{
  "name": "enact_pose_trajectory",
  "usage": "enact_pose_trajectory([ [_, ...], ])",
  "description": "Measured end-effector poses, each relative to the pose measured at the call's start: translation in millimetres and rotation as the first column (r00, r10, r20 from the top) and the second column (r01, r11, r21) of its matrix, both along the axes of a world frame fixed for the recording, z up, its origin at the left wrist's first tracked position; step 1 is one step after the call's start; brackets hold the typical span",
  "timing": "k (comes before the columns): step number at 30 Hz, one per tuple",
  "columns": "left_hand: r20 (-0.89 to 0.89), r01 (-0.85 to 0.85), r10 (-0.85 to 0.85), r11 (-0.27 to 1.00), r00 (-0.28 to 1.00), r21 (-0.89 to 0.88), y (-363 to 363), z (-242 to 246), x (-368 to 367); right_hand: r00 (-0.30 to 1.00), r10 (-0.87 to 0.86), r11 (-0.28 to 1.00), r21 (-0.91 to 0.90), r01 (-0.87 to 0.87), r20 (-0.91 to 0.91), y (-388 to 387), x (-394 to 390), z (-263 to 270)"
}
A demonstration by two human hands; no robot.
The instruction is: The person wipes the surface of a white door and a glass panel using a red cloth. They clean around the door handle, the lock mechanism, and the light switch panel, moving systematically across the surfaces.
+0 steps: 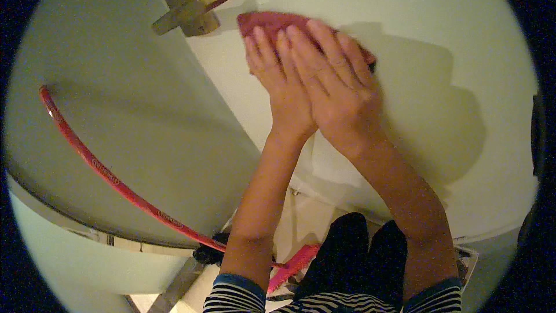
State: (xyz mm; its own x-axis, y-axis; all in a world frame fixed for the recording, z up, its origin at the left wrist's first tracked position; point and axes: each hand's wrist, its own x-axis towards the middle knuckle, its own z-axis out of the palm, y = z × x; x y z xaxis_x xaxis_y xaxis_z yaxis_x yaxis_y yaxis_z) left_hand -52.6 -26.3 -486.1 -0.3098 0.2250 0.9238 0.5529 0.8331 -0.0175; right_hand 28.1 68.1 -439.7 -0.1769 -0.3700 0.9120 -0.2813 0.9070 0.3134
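Both my hands press side by side against a pale, smooth wall point(434, 17), with a red cloth point(282, 18) beneath them. My left hand point(280, 78) covers the cloth's left part, fingers pointing up. Overlapping it slightly, my right hand point(341, 91) spreads over the cloth's right part. The cloth's upper edge shows beyond my fingertips, and a small dark patch point(372, 67) appears at its right corner. Much of the cloth is hidden under my palms.
A brass-coloured metal fitting point(191, 8) projects near the cloth's upper left. A red pole point(117, 184) bearing writing slants across the darker surface point(143, 108) at left. Pink bristles point(295, 265) lie low beside my dark-clothed legs point(347, 252). A framed item point(467, 263) stands at lower right.
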Motion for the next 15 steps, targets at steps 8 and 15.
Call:
enact_pose_trajectory([
  [8,0.234,0.158,-0.221,0.953,0.947,0.259,26.8,-176.2,40.9,0.912,-0.073,0.97,0.24,-0.029,0.404,29.3,42.7,-110.6],
  [15,-0.097,0.221,-0.209,0.966,0.973,0.131,51.5,-47.8,60.5,0.982,-0.018,0.999,-0.028,0.023,0.189,60.1,56.5,-53.5],
])
